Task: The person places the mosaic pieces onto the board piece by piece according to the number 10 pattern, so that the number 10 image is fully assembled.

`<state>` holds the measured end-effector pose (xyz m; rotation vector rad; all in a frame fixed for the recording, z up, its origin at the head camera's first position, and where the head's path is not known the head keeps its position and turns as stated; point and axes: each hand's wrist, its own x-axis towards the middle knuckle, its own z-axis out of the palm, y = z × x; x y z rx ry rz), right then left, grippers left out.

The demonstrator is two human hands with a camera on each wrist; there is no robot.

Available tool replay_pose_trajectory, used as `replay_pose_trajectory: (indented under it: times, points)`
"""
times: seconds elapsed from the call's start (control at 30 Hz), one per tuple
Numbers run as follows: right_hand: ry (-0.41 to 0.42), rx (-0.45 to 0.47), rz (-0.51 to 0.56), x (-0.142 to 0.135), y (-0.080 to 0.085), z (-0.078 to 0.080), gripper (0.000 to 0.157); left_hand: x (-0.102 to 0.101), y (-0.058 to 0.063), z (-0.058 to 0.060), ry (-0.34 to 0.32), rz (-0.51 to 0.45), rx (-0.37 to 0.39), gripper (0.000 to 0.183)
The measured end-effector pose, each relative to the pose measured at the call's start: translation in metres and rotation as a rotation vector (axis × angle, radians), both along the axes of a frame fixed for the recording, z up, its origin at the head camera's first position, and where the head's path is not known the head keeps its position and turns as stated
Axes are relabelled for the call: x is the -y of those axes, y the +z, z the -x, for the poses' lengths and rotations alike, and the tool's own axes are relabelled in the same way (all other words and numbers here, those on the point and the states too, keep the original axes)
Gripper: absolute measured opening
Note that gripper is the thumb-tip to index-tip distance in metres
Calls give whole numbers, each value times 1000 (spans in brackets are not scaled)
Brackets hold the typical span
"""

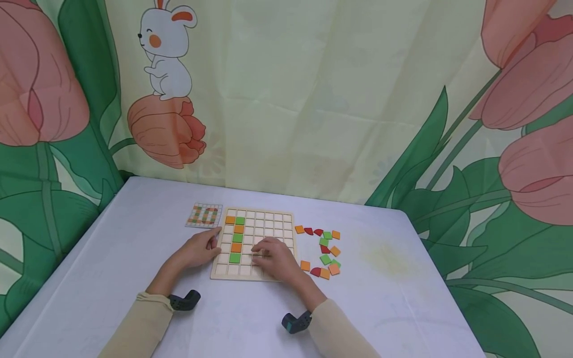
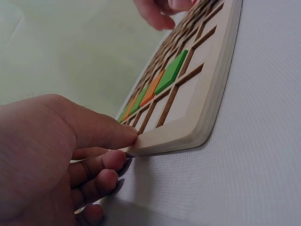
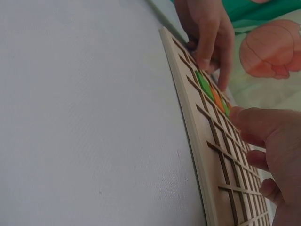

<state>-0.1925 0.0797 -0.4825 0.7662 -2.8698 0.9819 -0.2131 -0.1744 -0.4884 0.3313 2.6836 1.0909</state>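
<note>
A wooden grid board [image 1: 268,217] lies on the table, with orange and green square tiles [image 1: 237,238] set in its left columns. My left hand [image 1: 199,248] grips the board's left edge; in the left wrist view its thumb [image 2: 113,134] rests on the rim and the other fingers lie at the side. Over the middle of the board is my right hand [image 1: 277,259], thumb and fingers bent together. A sliver of a red piece [image 2: 193,2] shows at its fingertips in the left wrist view; the piece is mostly hidden.
Loose orange, green and red pieces [image 1: 325,242], some of them rounded, lie scattered right of the board. A small pattern card [image 1: 204,215] is at the board's upper left. White cloth covers the table [image 1: 380,308], and a printed curtain [image 1: 335,99] hangs behind it.
</note>
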Motion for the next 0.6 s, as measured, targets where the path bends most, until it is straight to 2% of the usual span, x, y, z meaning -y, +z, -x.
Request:
replay_pose_trajectory:
  times: [0.6]
  points:
    - [-80,-4,-8,-35,5,-8,17,0,1,-1,1,-3,-4,67]
